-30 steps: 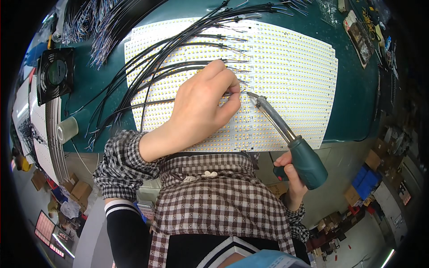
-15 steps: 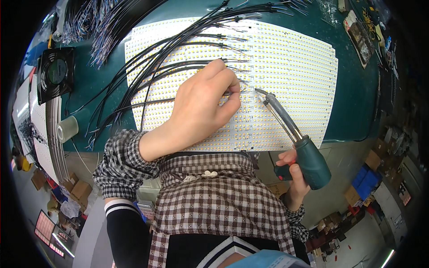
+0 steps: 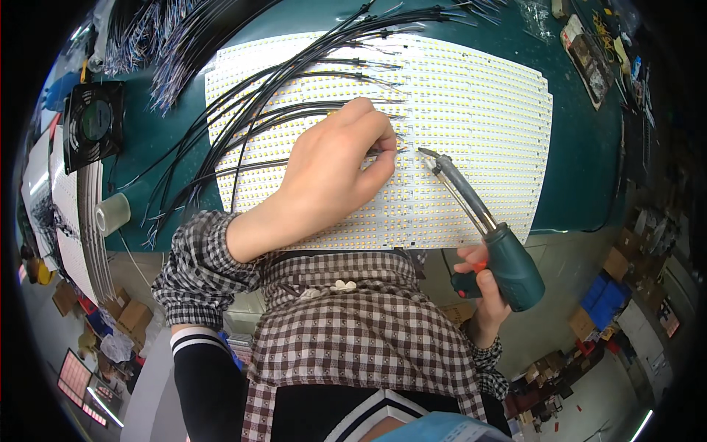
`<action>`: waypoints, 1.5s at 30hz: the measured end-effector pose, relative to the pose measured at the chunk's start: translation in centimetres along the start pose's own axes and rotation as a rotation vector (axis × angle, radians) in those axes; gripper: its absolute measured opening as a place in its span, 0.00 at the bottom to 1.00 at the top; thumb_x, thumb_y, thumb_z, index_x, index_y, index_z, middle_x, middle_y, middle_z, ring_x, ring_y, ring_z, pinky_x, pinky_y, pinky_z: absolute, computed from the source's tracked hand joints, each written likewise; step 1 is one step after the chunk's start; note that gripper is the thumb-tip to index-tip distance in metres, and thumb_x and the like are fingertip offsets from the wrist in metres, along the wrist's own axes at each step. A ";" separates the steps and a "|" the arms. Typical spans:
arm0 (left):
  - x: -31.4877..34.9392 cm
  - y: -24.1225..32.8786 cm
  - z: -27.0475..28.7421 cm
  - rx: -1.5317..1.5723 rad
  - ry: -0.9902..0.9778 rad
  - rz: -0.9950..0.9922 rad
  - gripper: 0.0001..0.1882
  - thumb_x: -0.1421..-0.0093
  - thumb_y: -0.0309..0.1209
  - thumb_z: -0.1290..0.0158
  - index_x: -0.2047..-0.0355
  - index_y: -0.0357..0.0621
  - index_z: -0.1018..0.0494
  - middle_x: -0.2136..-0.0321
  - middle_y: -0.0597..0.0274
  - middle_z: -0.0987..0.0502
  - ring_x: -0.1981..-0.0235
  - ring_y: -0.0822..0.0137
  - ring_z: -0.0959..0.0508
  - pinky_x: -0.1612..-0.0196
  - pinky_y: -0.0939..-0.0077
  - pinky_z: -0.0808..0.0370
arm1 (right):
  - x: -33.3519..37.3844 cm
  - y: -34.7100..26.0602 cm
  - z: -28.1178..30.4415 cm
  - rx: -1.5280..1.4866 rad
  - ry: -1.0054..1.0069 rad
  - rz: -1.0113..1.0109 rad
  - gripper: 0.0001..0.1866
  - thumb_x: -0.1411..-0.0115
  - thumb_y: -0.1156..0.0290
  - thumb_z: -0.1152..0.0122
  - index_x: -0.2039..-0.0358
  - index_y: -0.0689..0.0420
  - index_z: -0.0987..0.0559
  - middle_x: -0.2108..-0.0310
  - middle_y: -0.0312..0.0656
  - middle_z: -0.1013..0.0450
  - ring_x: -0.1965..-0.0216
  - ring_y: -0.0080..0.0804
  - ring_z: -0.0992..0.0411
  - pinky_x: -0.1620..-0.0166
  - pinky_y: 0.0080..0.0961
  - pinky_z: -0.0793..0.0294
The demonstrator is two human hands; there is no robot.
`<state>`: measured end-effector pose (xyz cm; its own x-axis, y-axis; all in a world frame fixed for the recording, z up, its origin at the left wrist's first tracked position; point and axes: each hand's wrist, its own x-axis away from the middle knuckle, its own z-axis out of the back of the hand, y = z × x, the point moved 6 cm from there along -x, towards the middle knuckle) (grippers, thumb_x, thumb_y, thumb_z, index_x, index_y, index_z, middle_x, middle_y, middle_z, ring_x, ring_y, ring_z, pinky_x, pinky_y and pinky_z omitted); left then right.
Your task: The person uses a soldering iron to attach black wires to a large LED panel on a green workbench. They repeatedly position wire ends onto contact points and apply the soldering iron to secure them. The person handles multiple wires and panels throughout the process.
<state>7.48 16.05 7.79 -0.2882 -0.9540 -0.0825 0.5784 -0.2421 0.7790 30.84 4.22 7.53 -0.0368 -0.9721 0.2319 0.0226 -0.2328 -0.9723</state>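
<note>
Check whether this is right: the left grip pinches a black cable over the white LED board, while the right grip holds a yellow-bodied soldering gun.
The colour is wrong: the soldering gun's body is dark green, as the head view shows. The rest stands: the left grip pinches a black cable over the white LED board; the right grip holds the gun.

Worn on the head, left one of a pair; aimed steeply down past the gingham apron [image 3: 361,324] at the LED circuit boards [image 3: 486,132] close below; fisheye-wide, taking in floor [image 3: 556,295].
</note>
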 end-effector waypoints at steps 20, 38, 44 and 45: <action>0.0 -0.1 0.0 0.004 -0.016 0.002 0.04 0.51 0.22 0.46 0.74 0.41 0.29 0.75 0.63 0.30 0.77 0.68 0.30 0.76 0.78 0.33 | 0.0 0.6 -0.3 -0.054 -0.061 -0.019 0.13 0.46 0.81 0.41 0.59 0.69 0.29 0.72 0.47 0.26 0.70 0.33 0.26 0.61 0.32 0.23; -0.1 -0.1 0.1 -0.005 0.003 0.008 0.04 0.51 0.22 0.46 0.74 0.41 0.30 0.75 0.62 0.30 0.79 0.67 0.30 0.76 0.76 0.33 | 0.1 0.4 0.1 -0.098 -0.017 -0.008 0.19 0.43 0.70 0.43 0.57 0.72 0.31 0.71 0.47 0.29 0.69 0.34 0.27 0.64 0.29 0.23; 0.0 3.7 2.7 -0.270 0.118 -0.186 0.12 0.50 0.26 0.41 0.65 0.41 0.29 0.66 0.56 0.27 0.65 0.56 0.25 0.62 0.68 0.28 | -0.1 0.4 1.4 -0.133 0.040 0.035 0.28 0.41 0.65 0.43 0.49 0.75 0.36 0.71 0.46 0.30 0.70 0.33 0.28 0.67 0.27 0.22; -1.2 3.3 4.1 -0.311 0.152 -0.171 0.15 0.49 0.28 0.41 0.61 0.40 0.29 0.62 0.53 0.27 0.59 0.52 0.27 0.56 0.65 0.30 | -0.3 0.3 1.5 -0.150 0.061 0.043 0.27 0.40 0.65 0.44 0.49 0.75 0.36 0.71 0.45 0.30 0.70 0.33 0.29 0.67 0.27 0.22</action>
<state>6.61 17.13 13.02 -0.2981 -0.9047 -0.3044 0.7424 -0.4203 0.5218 32.33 4.39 7.19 -0.0993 -0.9764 0.1918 -0.1236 -0.1792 -0.9760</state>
